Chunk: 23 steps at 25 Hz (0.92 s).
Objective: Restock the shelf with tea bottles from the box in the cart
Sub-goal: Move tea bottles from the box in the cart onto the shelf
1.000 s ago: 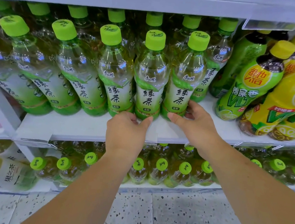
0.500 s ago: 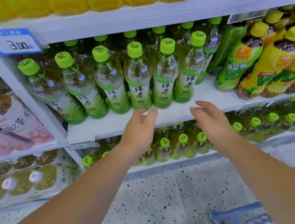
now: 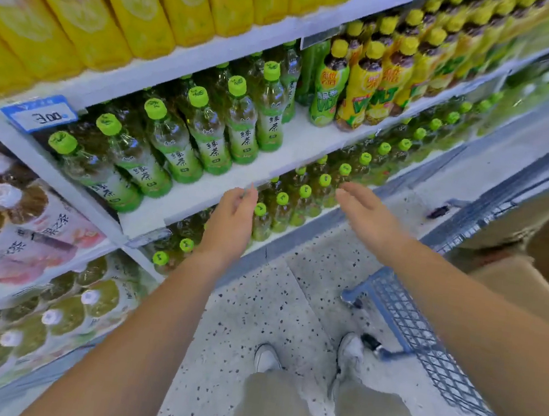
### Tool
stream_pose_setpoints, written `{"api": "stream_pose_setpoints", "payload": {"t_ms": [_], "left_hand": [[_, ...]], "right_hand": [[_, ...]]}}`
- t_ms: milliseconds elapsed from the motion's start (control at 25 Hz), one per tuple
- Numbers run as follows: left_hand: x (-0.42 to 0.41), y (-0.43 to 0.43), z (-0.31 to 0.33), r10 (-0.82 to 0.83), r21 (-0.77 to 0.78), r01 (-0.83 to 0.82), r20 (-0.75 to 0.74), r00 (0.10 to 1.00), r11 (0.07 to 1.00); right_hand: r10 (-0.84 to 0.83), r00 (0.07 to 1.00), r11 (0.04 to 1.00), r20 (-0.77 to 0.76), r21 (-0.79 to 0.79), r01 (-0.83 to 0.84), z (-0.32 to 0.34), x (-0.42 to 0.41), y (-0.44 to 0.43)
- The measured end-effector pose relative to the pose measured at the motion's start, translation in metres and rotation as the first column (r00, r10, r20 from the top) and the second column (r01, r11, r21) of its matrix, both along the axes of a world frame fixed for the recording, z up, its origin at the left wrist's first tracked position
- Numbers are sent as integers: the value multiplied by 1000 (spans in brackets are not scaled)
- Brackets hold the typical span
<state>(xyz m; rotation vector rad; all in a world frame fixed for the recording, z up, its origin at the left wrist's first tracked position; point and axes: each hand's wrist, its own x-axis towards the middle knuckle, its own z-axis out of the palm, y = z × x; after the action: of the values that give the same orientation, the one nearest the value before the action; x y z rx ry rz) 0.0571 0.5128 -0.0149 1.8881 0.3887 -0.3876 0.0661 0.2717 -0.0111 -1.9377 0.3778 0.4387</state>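
Note:
Several green tea bottles (image 3: 206,131) with lime caps stand in a row on the white shelf (image 3: 271,159). My left hand (image 3: 231,216) hovers just in front of the shelf's front edge, fingers straight and empty. My right hand (image 3: 368,215) is held open in the air to the right of it, off the shelf, holding nothing. The blue wire cart (image 3: 420,330) stands at the right with a brown cardboard box (image 3: 530,291) in it.
Yellow bottles (image 3: 369,82) stand right of the green tea. Yellow cartons (image 3: 125,2) fill the shelf above. More green-capped bottles (image 3: 302,194) sit on the shelf below. A blue price tag (image 3: 39,112) hangs at left. My shoes (image 3: 349,353) stand on speckled floor.
Both hands have pulled back from the green tea bottles and off the shelf. The view has tilted down and right, bringing the cart, box and my feet into sight.

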Motion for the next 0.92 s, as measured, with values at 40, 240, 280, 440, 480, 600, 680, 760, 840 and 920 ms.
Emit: {"api": "stream_pose_setpoints", "payload": {"t_ms": [40,240,280,440,480,600,680,760,840,920], "left_hand": [[-5,-6,7,0,-7,0,-15,1000,1000],[-39,-58,38,-136,-40,137,35,990,990],[-45,-72,43,-164,-50,166,47,985,985],[-61,-136,62,-284,-81,292,95,954,953],[-64,-154,67,-326,-100,335,98,940,937],[-72,-213,81,-446,-118,456,103,889,882],[-73,-250,88,-498,-125,510,114,860,851],[-74,-293,93,-539,-116,552,126,833,826],[-75,-335,96,-573,-111,583,114,812,805],[-76,-375,95,-614,-112,619,82,785,777]], "right_hand": [[-35,999,999,-9,2,35,7,-12,-8],[-207,978,978,-8,27,207,41,-72,-54],[-234,972,972,-9,22,234,48,-84,-67],[-378,925,926,41,0,378,73,-119,-122],[-421,904,906,67,-5,423,78,-128,-138],[-482,871,870,98,-62,489,92,-153,-191],[-504,858,856,103,-73,512,96,-165,-222],[-538,837,837,99,-55,544,95,-175,-259],[-551,830,830,91,-48,556,90,-181,-295],[-559,827,826,61,-45,562,82,-185,-329]]}}
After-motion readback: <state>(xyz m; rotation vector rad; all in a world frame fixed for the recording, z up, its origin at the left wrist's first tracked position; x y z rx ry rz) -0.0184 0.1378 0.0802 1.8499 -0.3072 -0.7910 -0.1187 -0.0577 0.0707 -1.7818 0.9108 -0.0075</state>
